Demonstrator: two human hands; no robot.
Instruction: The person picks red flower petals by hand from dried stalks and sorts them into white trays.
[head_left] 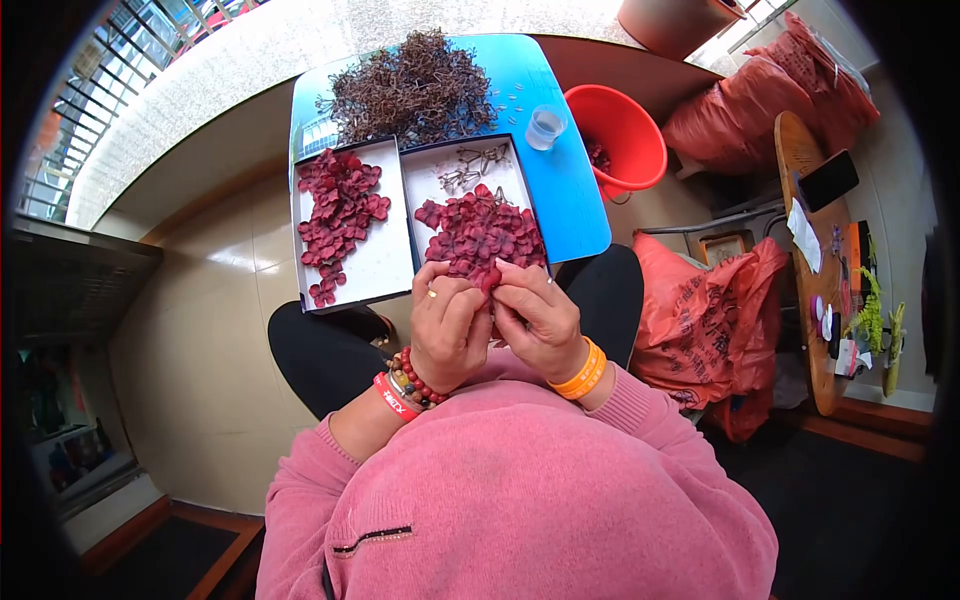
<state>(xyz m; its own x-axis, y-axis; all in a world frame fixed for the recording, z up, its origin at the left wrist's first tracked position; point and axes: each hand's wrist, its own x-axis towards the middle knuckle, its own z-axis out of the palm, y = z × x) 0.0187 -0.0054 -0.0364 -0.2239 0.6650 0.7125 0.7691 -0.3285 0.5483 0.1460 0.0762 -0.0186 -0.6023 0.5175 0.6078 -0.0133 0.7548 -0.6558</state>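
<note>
My left hand [448, 325] and my right hand [542, 315] meet in front of my body, fingers pinched together. Between them is a dark red artificial flower [488, 280], partly hidden by the fingertips. Just beyond lies a heap of dark red cloth flowers [485, 232] in the right shallow box [425, 165], with a few brown branched stems [472, 165] at its far side. More dark red flowers [335, 225] spread along the left side of the left white box [385, 270].
A large pile of brown stems [415, 85] covers the far part of the blue table [575, 200]. A clear plastic cup [545, 128] stands right, near small clear pieces. Beside the table are a red bucket [640, 150], red bags [710, 310] and a wooden table [822, 330] holding a phone.
</note>
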